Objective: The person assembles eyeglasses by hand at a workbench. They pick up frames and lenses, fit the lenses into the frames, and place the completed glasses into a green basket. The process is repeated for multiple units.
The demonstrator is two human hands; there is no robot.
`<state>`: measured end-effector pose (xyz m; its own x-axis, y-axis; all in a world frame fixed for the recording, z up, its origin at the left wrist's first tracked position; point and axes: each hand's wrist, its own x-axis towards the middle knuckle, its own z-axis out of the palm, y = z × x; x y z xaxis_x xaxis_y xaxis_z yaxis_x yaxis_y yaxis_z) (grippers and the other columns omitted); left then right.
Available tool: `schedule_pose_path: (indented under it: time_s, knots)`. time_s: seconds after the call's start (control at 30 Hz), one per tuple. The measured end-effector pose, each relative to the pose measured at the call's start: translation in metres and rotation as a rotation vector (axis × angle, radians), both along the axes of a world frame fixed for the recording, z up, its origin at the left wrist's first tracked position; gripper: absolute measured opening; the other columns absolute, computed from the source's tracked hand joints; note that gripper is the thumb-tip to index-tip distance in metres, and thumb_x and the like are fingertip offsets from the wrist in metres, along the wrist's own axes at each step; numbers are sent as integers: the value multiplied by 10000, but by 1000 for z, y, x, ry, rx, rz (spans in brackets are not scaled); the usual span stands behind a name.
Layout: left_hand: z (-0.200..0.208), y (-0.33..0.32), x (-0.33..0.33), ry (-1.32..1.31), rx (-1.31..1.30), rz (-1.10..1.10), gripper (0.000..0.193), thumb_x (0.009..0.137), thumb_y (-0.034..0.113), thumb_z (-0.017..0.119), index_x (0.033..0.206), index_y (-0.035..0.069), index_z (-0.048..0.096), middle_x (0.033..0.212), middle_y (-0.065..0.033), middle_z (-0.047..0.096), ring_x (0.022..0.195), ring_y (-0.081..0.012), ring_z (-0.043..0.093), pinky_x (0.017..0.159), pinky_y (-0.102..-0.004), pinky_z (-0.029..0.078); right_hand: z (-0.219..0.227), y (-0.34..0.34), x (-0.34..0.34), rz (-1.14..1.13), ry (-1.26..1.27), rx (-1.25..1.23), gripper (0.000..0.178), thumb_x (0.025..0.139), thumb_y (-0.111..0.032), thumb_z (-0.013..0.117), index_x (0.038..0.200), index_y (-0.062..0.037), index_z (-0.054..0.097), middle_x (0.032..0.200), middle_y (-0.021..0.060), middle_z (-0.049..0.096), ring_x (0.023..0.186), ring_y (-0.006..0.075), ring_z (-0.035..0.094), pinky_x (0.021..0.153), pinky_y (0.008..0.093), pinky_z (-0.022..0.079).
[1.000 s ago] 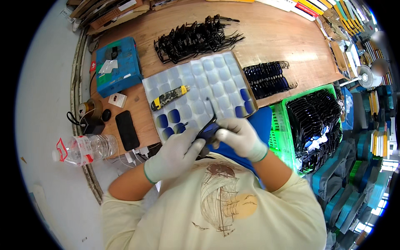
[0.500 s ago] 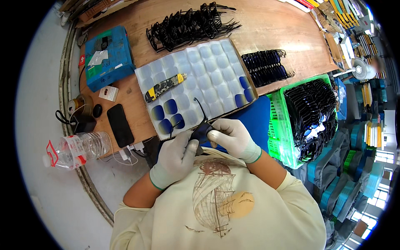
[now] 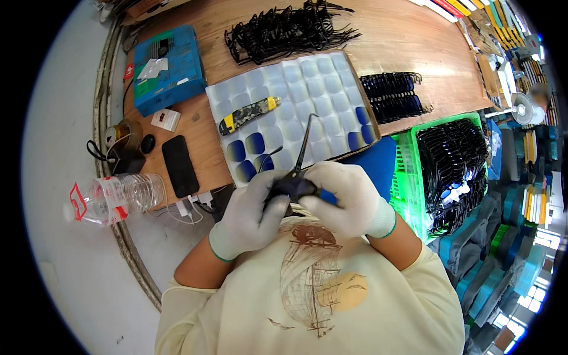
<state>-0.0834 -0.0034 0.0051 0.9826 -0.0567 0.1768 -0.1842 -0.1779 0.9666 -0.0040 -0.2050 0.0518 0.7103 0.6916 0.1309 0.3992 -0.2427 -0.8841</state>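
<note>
Both gloved hands meet in front of my chest around a dark pair of glasses (image 3: 294,184). My left hand (image 3: 251,214) grips its left side, thumb pressed on the front. My right hand (image 3: 350,198) is closed at the other side, and a small blue piece, perhaps a lens (image 3: 327,197), shows beneath its fingers. One thin black temple arm sticks up and away from me; the other leans out over the left hand. Just beyond lies a shallow tray (image 3: 363,97) of lenses under translucent film, with several dark blue lenses (image 3: 255,142) uncovered at its near left and right side.
A tool with a camouflage-and-yellow handle (image 3: 249,115) lies on the tray. Black frames are heaped (image 3: 284,32) behind it and stacked in rows (image 3: 395,96) to its right. A green crate (image 3: 404,177) holds more glasses. Leftward are a phone (image 3: 180,166), blue box (image 3: 167,71) and bottle (image 3: 118,198).
The glasses have turned in my hands, one temple arm now reaching farther out. My right fingers have curled in closer, and a blue piece now shows beneath them. The view has shifted slightly.
</note>
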Motion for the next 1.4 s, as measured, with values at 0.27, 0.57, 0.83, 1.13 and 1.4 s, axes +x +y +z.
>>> schedule_pose_path:
  time_s: [0.27, 0.57, 0.83, 1.13, 1.4]
  knots:
    - [3, -11, 2, -113, 434, 81, 303, 946, 37, 570, 1199, -129, 547, 726, -181, 676, 579, -282, 683, 549, -377, 527, -58, -3, 1, -9, 677, 87, 213, 955, -139, 680, 967, 74, 685, 724, 23, 628, 693, 49, 528, 605, 264, 474]
    - [44, 0, 27, 105, 710, -275, 257, 884, 202, 654, 1053, 10, 681, 746, -185, 672, 602, -352, 669, 589, -441, 541, -51, -7, 19, -51, -203, 164, 463, 718, -197, 852, 1084, -2, 645, 1120, 164, 634, 1107, 341, 613, 1040, 445, 459]
    - [-65, 48, 74, 396, 993, 162, 458, 887, 372, 700, 1147, -2, 657, 1117, -261, 639, 1040, -416, 650, 889, -477, 537, -13, -34, 6, 185, -108, 231, 179, 814, -109, 718, 922, 31, 689, 765, 182, 629, 784, 397, 644, 868, 470, 552]
    - [-76, 33, 79, 519, 943, 243, 501, 814, 381, 775, 1130, 11, 658, 1178, -239, 617, 1132, -403, 614, 971, -469, 520, -42, -27, -12, -10, 251, 353, 585, 904, 102, 465, 1457, 93, 276, 1352, 266, 605, 1098, 347, 711, 946, 379, 554]
    - [-72, 22, 71, 422, 914, 260, 474, 808, 325, 778, 1116, -16, 662, 1123, -225, 637, 1069, -395, 633, 930, -458, 522, -61, -15, -8, -146, 160, 207, 428, 963, 47, 463, 1370, 83, 335, 1173, 212, 659, 986, 259, 700, 887, 368, 555]
